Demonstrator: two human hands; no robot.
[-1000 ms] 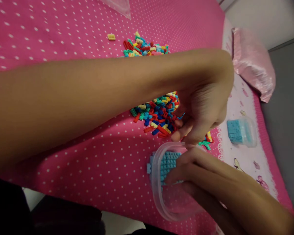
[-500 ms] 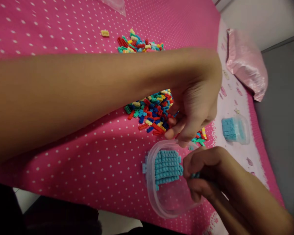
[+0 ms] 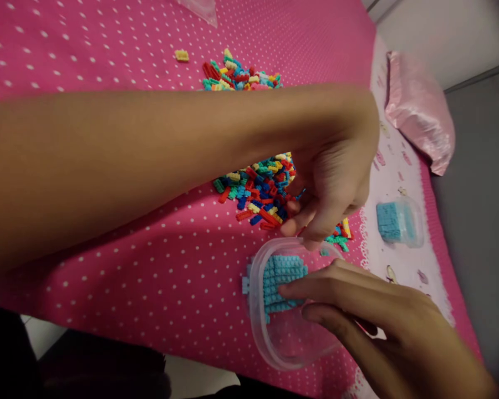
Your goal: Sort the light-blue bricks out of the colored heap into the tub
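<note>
Left hand [image 3: 336,177] curls at tub's rim [image 3: 258,327], hold unclear; right hand [image 3: 376,299], loosely spread, seemingly empty, touches bricks [image 3: 278,271] inside; hard pressing could dislodge them.

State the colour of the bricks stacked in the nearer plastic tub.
The stacked bricks are light teal-blue, shown in the head view.

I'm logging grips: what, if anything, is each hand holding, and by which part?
Left hand: fingertips at the rim of the clear tub; a grip cannot be told. Right hand: nothing seen held; index fingertip at the blue blocks.
</note>
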